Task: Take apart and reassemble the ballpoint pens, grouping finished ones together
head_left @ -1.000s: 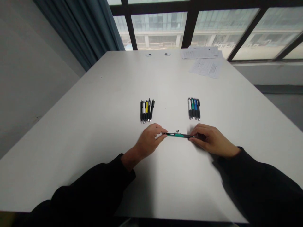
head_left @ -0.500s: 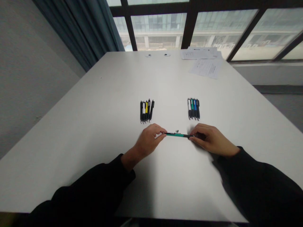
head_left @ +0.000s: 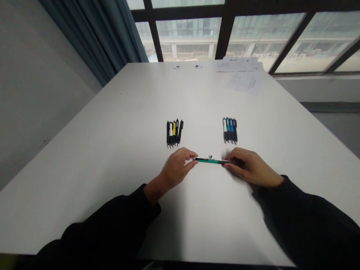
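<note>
A green and black pen (head_left: 210, 161) lies crosswise between my two hands. My left hand (head_left: 179, 164) pinches its left, clip end between thumb and fingers. The black grip end is pinched by my right hand (head_left: 247, 165), whose fingertips cover the tip. Just beyond the pen sits a tiny metallic part (head_left: 210, 156), too small to name. Farther off on the left is a row of pens (head_left: 174, 134) in black, white and yellow. Another row of pens (head_left: 230, 130), white, green, blue and black, lies beyond my right hand.
All of this is on a white table (head_left: 118, 150). Printed papers (head_left: 243, 80) lie at its far right corner, and two small cable-hole covers (head_left: 198, 66) are set near the far edge. A window and a blue curtain (head_left: 104, 33) stand behind.
Both hands keep their pinch on the pen, with hardly any movement. The whole view has shifted very slightly.
</note>
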Action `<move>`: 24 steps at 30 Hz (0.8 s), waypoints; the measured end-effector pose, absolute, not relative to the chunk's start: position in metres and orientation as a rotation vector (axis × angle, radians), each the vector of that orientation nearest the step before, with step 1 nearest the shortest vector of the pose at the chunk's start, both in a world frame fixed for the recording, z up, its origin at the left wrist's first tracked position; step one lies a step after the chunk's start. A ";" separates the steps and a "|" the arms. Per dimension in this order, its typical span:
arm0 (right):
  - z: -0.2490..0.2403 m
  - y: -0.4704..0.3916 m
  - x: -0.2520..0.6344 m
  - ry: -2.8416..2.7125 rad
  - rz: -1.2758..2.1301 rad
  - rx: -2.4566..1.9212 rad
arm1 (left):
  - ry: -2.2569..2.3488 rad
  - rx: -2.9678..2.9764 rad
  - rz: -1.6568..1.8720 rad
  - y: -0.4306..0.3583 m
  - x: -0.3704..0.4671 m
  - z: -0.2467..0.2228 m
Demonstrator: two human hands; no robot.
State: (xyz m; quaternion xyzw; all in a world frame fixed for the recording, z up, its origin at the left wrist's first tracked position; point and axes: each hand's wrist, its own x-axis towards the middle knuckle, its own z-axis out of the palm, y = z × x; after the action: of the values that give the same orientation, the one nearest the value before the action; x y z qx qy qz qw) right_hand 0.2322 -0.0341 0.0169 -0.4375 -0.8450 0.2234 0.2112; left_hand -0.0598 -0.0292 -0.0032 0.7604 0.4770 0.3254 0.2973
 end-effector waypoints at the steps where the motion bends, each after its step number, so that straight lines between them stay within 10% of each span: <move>1: 0.017 -0.034 0.232 -2.345 0.623 -1.219 | 1.269 2.023 0.862 -0.029 -0.060 -0.003; 24: 0.015 -0.032 0.234 -2.381 0.645 -1.139 | 1.243 2.059 0.832 -0.028 -0.059 -0.004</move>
State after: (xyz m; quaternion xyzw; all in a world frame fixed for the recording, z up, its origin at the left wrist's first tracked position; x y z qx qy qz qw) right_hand 0.2336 -0.0321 0.0151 -0.4098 -0.8567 0.2321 0.2104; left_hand -0.0591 -0.0282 -0.0039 0.7732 0.4667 0.3127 0.2941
